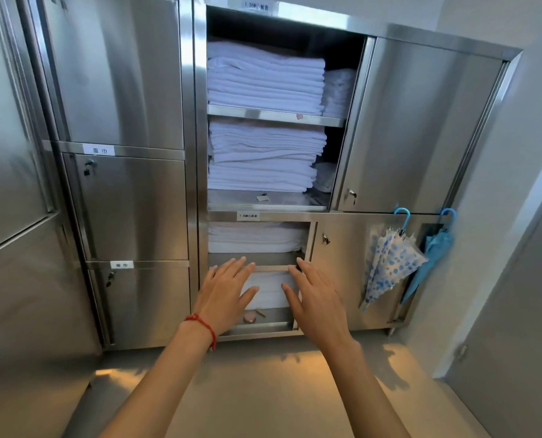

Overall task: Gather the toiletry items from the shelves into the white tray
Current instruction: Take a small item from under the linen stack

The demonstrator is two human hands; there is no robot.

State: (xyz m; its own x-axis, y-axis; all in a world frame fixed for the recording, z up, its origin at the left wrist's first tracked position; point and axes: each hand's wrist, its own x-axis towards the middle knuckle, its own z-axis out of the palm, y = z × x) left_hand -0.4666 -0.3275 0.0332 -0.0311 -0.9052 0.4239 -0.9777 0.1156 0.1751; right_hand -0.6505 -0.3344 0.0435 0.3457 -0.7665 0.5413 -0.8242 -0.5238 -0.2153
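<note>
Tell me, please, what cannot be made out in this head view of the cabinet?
- White tray, toiletry items: none identifiable in view.
- Bottom shelf stack: partly hidden by the left hand and right hand.
- Door labels: too small to read.
- Small pinkish object: too blurred to identify.

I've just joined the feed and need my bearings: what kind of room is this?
Most likely a linen or housekeeping store, perhaps in a hotel. Stainless steel cabinets with labelled, lockable doors line the wall, the open bay holds stacks of folded white linen, and two folded umbrellas hang from a cabinet edge.
</note>
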